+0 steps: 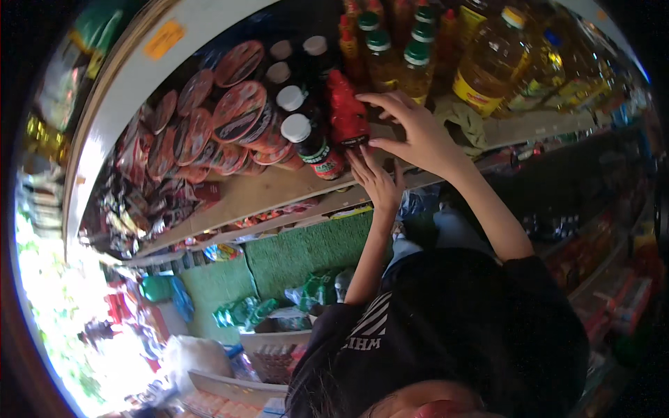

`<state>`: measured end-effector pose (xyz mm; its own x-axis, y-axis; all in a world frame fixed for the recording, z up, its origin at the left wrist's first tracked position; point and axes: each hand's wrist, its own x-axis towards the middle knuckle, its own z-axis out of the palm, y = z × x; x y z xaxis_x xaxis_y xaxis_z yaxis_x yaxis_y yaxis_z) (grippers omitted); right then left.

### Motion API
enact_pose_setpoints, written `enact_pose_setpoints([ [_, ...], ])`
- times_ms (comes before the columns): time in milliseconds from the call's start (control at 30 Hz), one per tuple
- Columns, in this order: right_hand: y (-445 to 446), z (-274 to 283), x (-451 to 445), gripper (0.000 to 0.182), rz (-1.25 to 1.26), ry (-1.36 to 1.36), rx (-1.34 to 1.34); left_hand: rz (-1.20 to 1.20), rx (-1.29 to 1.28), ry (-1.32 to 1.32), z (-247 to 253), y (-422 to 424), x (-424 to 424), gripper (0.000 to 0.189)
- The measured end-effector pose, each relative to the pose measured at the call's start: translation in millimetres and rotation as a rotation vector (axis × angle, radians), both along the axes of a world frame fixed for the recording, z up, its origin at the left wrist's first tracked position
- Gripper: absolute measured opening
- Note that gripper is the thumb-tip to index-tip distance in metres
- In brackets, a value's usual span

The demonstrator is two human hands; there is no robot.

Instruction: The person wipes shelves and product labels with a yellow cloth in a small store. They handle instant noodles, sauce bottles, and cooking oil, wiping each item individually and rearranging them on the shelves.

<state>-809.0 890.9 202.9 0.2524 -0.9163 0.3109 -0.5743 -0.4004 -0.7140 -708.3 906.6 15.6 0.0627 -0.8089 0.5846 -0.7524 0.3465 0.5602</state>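
On a wooden shelf (pixel 272 190) a red plastic sauce bottle (pixel 347 111) lies or leans beside dark bottles with white caps; which of the two I cannot tell. The fingertips of my left hand (pixel 377 183) are at its dark lower end, with the fingers apart. My right hand (pixel 418 128) curves around its right side, thumb near the dark end and fingers near the middle, not closed on it. Just left of the red bottle stands a dark sauce bottle with a white cap (pixel 296 128). A crumpled tan cloth or bag (pixel 462 125) lies right of my right hand.
Stacked instant noodle bowls (pixel 240 112) and shiny packets (pixel 125 209) fill the left of the shelf. Green-capped bottles (pixel 416 57) and a large yellow-capped oil bottle (pixel 488 62) stand to the right. Lower shelves hold packets. Cartons and green bottles (pixel 243 312) sit on the floor behind.
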Motion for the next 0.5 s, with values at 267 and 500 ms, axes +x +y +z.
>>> enact_pose_setpoints([
  [267,36,-87,-86,0.053,-0.683,0.521,-0.235,-0.031,0.035,-0.1,1,1,-3,0.056],
  [500,38,-133,-94,0.045,-0.372,0.356,0.069,-0.03,0.068,-0.156,4,-2,-2,0.051],
])
